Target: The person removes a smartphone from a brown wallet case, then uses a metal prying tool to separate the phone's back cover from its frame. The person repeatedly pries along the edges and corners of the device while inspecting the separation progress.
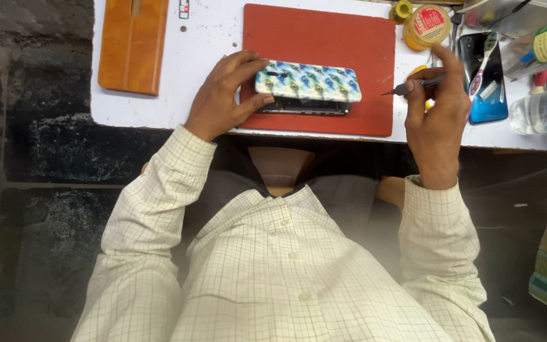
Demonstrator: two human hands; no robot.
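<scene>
Left hand (223,95) clamping peacock-feather-patterned phone (307,87) on edge over red rectangular mat (324,38); right hand (437,104) pinching thin dark pointed tool (413,85) just beside. Risk: loose grip, phone tipping flat; tip skidding, scratching casing.

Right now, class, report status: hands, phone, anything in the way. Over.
Left hand grips patterned phone on red mat. Right hand holds pointed tool, apart from phone. Nothing between them.
</scene>
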